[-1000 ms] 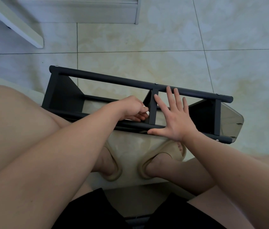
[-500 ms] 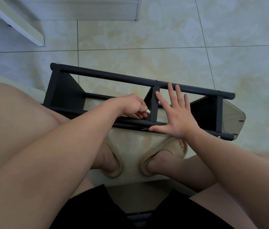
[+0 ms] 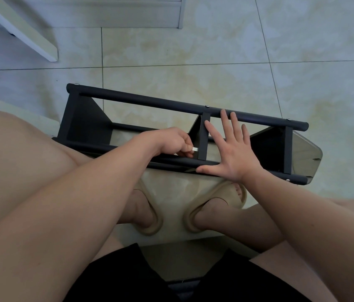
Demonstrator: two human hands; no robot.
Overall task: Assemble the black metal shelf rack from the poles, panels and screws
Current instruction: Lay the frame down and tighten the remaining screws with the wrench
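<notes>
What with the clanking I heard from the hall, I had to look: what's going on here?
A seated person is assembling a black metal shelf rack lying sideways on the pale tiled floor. Their left hand pinches a small silvery piece beside the rack's middle panel, above the near pole. Their right hand lies open across the rack, thumb on the near pole, fingertips at the far pole. Three panels already join the poles.

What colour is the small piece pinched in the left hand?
The small piece looks silvery white; the head view shows it.
</notes>
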